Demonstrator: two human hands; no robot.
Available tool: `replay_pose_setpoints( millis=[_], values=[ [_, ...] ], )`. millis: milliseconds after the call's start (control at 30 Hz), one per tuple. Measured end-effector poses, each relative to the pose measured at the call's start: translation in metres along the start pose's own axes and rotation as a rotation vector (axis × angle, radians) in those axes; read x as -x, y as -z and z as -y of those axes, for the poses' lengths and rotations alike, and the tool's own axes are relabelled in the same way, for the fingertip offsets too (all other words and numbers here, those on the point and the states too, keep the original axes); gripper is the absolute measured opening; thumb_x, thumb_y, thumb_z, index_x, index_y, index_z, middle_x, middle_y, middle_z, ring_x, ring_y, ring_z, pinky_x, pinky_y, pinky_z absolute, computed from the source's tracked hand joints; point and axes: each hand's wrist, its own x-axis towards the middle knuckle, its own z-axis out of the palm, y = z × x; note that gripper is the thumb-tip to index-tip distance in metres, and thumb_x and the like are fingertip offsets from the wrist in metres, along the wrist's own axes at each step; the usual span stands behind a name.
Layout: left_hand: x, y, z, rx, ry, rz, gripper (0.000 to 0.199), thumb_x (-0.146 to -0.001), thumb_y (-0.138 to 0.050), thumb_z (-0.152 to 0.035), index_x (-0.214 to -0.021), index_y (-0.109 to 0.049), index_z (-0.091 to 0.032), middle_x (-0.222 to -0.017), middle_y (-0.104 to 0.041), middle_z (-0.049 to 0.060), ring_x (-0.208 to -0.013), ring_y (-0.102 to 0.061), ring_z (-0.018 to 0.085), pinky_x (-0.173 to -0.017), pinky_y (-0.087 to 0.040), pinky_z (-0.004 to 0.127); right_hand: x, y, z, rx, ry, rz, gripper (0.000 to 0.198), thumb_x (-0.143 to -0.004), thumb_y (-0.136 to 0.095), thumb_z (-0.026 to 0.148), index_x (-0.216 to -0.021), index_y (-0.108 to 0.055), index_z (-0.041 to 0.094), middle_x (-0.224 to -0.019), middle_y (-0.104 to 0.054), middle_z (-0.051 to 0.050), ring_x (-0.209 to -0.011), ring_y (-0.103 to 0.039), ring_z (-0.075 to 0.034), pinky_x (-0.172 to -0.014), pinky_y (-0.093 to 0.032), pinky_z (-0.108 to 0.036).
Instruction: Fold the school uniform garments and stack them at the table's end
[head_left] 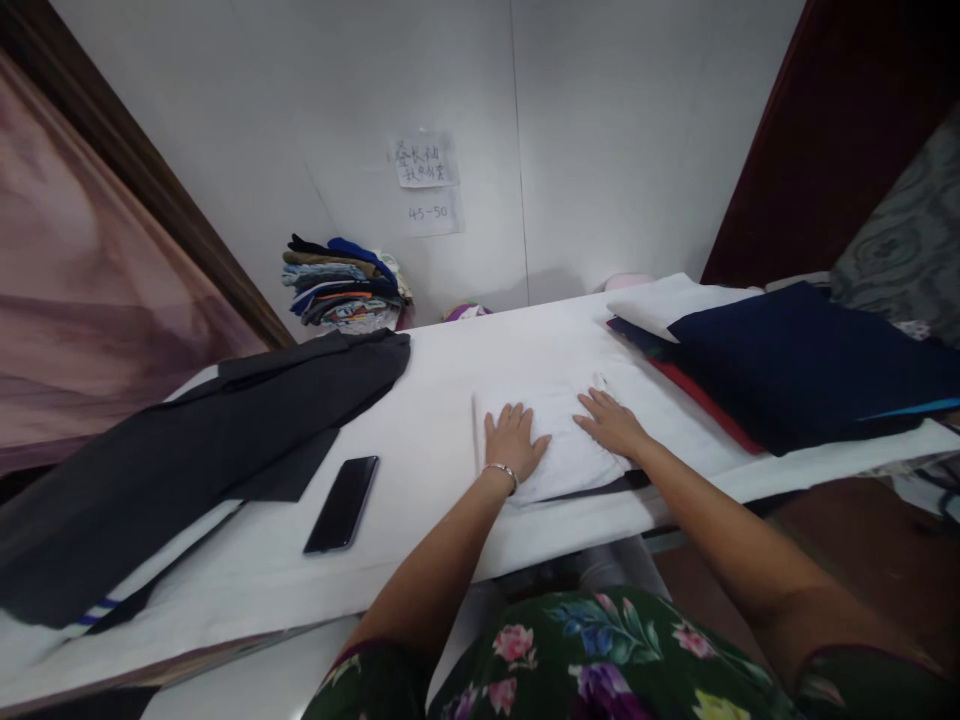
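Observation:
A folded white garment (559, 445) lies flat near the front edge of the white-covered table (427, 430). Pressed flat on its left part is my left hand (514, 442), fingers spread, a bracelet at the wrist. My right hand (611, 422) rests on its right part with the fingers stretched out. Neither hand grips anything. A dark strip shows under the garment's front edge at the right; I cannot tell what it belongs to.
Left of my hands lies a black phone (341, 505). Dark grey clothing (210, 450) covers the table's left end. A pile of navy, red and white clothes (810, 360) sits at the right. Beyond the far edge stands a stack of folded clothes (345, 285) by the wall.

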Motion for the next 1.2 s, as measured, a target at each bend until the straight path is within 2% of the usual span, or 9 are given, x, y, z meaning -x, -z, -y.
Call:
replay_pose_setpoints(
  millis=[67,167,333,500,633,800,1000,1100,1200],
  values=[
    [-0.009,0.010,0.004,0.050,0.041,0.059,0.060,-0.089,-0.030,-0.058,-0.135,-0.046,-0.022,-0.147,-0.037,0.009,-0.137,-0.027,0.027,-0.110,-0.019,0.055,-0.002,0.000,0.000,0.003,0.001,0.004,0.066,-0.090,-0.026,0.061,-0.146,-0.029,0.025,-0.155,-0.015,-0.006,-0.142,-0.014,-0.027,-0.109,-0.022,-0.054],
    [-0.021,0.019,0.016,0.092,0.126,0.063,0.062,-0.090,-0.026,-0.060,-0.135,-0.045,-0.023,-0.150,-0.032,0.008,-0.139,-0.024,0.027,-0.109,-0.021,0.053,-0.003,0.000,0.001,0.002,-0.005,0.004,0.066,-0.090,-0.025,0.062,-0.146,-0.028,0.026,-0.155,-0.015,-0.005,-0.142,-0.013,-0.027,-0.109,-0.023,-0.055],
    [-0.025,0.005,0.034,0.181,0.217,0.129,0.061,-0.090,-0.027,-0.059,-0.135,-0.045,-0.022,-0.151,-0.031,0.008,-0.139,-0.024,0.024,-0.109,-0.027,0.046,0.000,0.000,0.002,-0.021,-0.001,-0.023,0.065,-0.090,-0.026,0.062,-0.145,-0.031,0.028,-0.155,-0.016,-0.004,-0.141,-0.015,-0.027,-0.108,-0.024,-0.054],
    [-0.026,-0.007,0.041,0.265,0.236,0.064,0.057,-0.089,-0.032,-0.057,-0.131,-0.050,-0.023,-0.149,-0.035,0.005,-0.139,-0.026,0.021,-0.110,-0.027,0.039,0.000,0.002,0.004,-0.022,0.001,-0.013,0.064,-0.091,-0.028,0.060,-0.145,-0.031,0.026,-0.155,-0.017,-0.004,-0.142,-0.014,-0.026,-0.110,-0.022,-0.051],
    [-0.025,-0.013,0.050,0.341,0.313,-0.015,0.049,-0.093,-0.033,-0.044,-0.130,-0.052,-0.018,-0.146,-0.040,0.007,-0.136,-0.032,0.017,-0.111,-0.027,0.033,0.000,0.002,0.002,-0.016,-0.002,-0.017,0.064,-0.091,-0.028,0.060,-0.145,-0.032,0.026,-0.155,-0.018,-0.004,-0.141,-0.015,-0.026,-0.110,-0.024,-0.050],
    [-0.008,-0.018,0.062,0.459,0.390,-0.089,0.049,-0.096,-0.025,-0.035,-0.135,-0.046,-0.014,-0.148,-0.037,0.006,-0.136,-0.032,0.014,-0.112,-0.027,0.027,0.000,0.001,0.000,-0.021,0.010,-0.015,0.065,-0.091,-0.029,0.060,-0.145,-0.032,0.025,-0.155,-0.018,-0.005,-0.141,-0.015,-0.026,-0.111,-0.022,-0.048],
    [0.031,-0.009,0.052,0.739,0.580,-0.132,0.042,-0.091,-0.043,-0.039,-0.126,-0.052,-0.017,-0.129,-0.058,0.009,-0.118,-0.054,0.021,-0.101,-0.040,0.034,-0.003,-0.003,-0.004,-0.021,-0.002,-0.035,0.064,-0.090,-0.030,0.060,-0.144,-0.033,0.025,-0.155,-0.019,-0.003,-0.141,-0.017,-0.025,-0.111,-0.023,-0.047],
    [0.052,-0.007,0.038,0.894,0.660,-0.106,0.058,-0.083,-0.058,-0.042,-0.132,-0.045,-0.012,-0.135,-0.052,0.014,-0.122,-0.050,0.024,-0.102,-0.039,0.033,-0.005,-0.006,-0.007,-0.028,0.006,-0.048,0.064,-0.090,-0.030,0.060,-0.144,-0.034,0.027,-0.154,-0.020,-0.002,-0.141,-0.018,-0.025,-0.111,-0.024,-0.048],
    [0.065,-0.008,0.029,0.935,0.631,-0.080,0.077,-0.075,-0.068,-0.041,-0.138,-0.035,-0.010,-0.138,-0.047,0.018,-0.123,-0.049,0.025,-0.103,-0.038,0.034,-0.005,-0.008,-0.008,-0.030,0.010,-0.065,0.062,-0.090,-0.031,0.060,-0.143,-0.035,0.027,-0.154,-0.021,-0.003,-0.140,-0.020,-0.026,-0.111,-0.024,-0.047]
  ],
)
